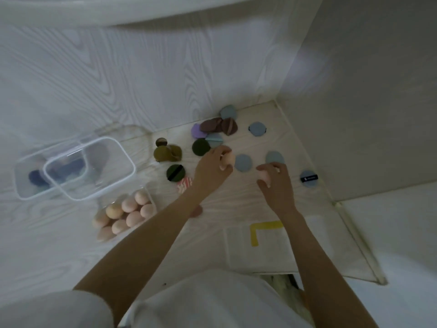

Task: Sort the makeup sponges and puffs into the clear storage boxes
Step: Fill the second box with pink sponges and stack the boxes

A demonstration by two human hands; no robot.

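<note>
Now, left hand: the left hand (214, 166) is reaching out over the bench (71, 233), its fingers curling round a peach egg sponge (229, 158) and gripping it just beside a grey-blue puff (243, 163).
Right hand: the right hand (275, 183) is gripping a second peach sponge (263, 176), with the fingers wrapping over its top; the sponge is sitting near another grey-blue puff (274, 157).
Small box: a small clear box (151, 197) is standing at the near left, holding a heap of peach egg sponges (128, 213) that is filling it.
Large boxes: two clear storage boxes (89, 166) are sitting further left, one overlapping the other; dark blue pieces (37, 177) are lying inside, too blurred to name.
Loose puffs, far side: a cluster of brown, purple and blue puffs (216, 127) is lying overlapping near the back wall, with a single grey-blue round puff (257, 129) lying apart to its right.
Loose puffs, middle: olive puffs (166, 153) are lying together left of a dark green puff (200, 147); a green puff with a black strap (175, 172) is lying nearer, just beside a red-and-white patterned piece (185, 184) that the left wrist is partly hiding.
Right edge: a blue puff with a black labelled strap (308, 178) is lying well apart from the others.
Mat: a pale mat (260, 247) with a yellow corner mark (259, 230) is lying under the forearms.
</note>
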